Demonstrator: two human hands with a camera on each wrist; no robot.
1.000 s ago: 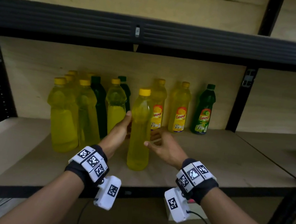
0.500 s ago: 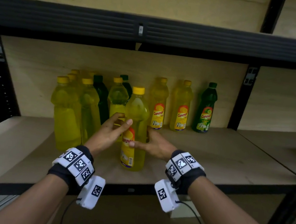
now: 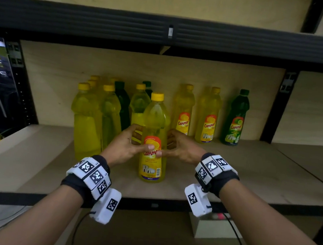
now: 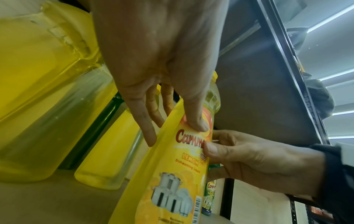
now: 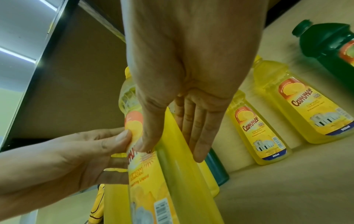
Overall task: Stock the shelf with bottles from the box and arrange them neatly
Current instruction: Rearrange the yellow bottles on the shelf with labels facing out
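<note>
A yellow dish-soap bottle (image 3: 155,137) with a yellow cap stands upright near the front of the wooden shelf (image 3: 251,171), its label facing me. My left hand (image 3: 132,141) grips its left side, thumb pressed on the label. On the other side my right hand (image 3: 176,146) grips it, its thumb also on the label beside the left thumb. The left wrist view shows my left hand (image 4: 172,75) with fingers down the side of the bottle (image 4: 172,174). The right wrist view shows my right hand (image 5: 182,75) the same way on the bottle (image 5: 153,181).
A tight cluster of yellow and dark green bottles (image 3: 97,119) stands behind and left of the held one. Two labelled yellow bottles (image 3: 182,112) and a green bottle (image 3: 235,120) line the back wall. The upper shelf beam (image 3: 166,31) hangs overhead. A black upright (image 3: 276,106) bounds the right.
The bottle has been turned about its axis: its plain back faced me before, and now the label faces front. Both hands shifted round it, thumbs coming onto the label.
</note>
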